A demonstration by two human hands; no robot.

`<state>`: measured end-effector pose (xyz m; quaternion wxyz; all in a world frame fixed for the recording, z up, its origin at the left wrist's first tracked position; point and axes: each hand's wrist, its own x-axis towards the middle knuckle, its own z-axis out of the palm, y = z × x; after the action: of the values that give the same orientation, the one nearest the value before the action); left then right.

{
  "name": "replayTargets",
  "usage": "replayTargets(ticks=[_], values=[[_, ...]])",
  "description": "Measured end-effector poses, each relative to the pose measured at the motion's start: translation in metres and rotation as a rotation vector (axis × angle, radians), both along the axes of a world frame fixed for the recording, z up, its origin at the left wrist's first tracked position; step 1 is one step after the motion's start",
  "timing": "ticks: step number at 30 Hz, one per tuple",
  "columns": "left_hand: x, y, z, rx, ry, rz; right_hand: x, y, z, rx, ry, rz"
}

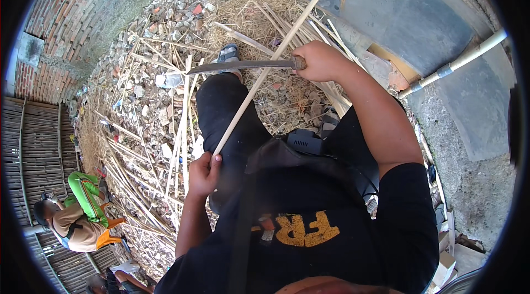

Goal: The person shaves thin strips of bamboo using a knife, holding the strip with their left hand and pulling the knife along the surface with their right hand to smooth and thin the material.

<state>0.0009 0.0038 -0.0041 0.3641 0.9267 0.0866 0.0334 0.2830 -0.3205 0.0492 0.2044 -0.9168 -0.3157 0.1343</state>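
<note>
My right hand (322, 61) is closed round the handle of a machete (243, 65), whose long dark blade points left. That blade lies across a long, pale bamboo strip (249, 98), which slants from lower left up to the top right. At the strip's near end, my left hand (204, 174) grips it beside my left thigh, thumb on top. Blade and strip cross near the middle of the view; whether the edge bites into the strip cannot be told. Below the machete, my dark trouser leg (221, 106) is bent, with a sandalled foot (228, 54) beyond it.
Rubble and many loose bamboo strips (179, 128) cover the ground. Dry shavings (248, 7) heap up ahead. Grey sheets (408, 12) and a pale pipe (452, 66) lie right. A brick wall (61, 18) stands left. Another person (77, 222) sits on an orange chair (110, 234).
</note>
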Motion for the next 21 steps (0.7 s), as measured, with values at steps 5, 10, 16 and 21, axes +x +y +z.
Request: replayTargets(ticks=[5, 10, 16, 21], values=[[0.0009, -0.001, 0.0021, 0.013, 0.0, -0.006, -0.0002, -0.0011, -0.0056, 0.056, -0.006, -0.006], [0.0011, -0.0024, 0.0035, -0.004, -0.001, 0.001, 0.0008, -0.0011, -0.0082, 0.112, -0.001, 0.003], [0.0008, -0.0013, 0.0018, -0.004, 0.002, 0.001, 0.0019, 0.0001, -0.0064, 0.028, 0.045, -0.006], [0.0004, -0.0008, 0.0011, -0.005, 0.02, 0.005, 0.0009, 0.0002, -0.0043, 0.024, 0.068, -0.015]])
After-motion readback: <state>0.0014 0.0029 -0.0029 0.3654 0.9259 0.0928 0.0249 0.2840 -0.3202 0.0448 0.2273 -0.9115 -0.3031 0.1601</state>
